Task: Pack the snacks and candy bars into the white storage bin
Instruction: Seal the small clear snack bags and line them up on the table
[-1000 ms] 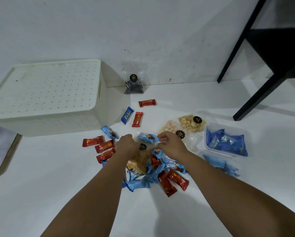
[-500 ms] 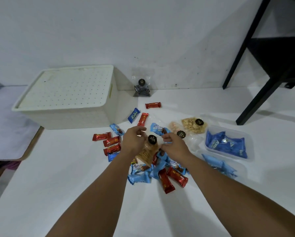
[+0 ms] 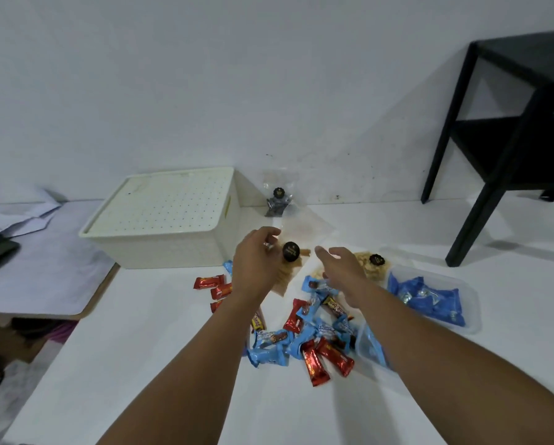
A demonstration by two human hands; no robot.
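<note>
snack bag black round label, writing unreadable

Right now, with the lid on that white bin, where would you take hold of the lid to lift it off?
Probably at the lid's overhanging rim along the near long edge or the right short edge, coming from the front right. It lies flat on the white bin and shows no handle, so the lip is the only purchase. The right hand is open and free; the left hand holds a snack bag.
</note>
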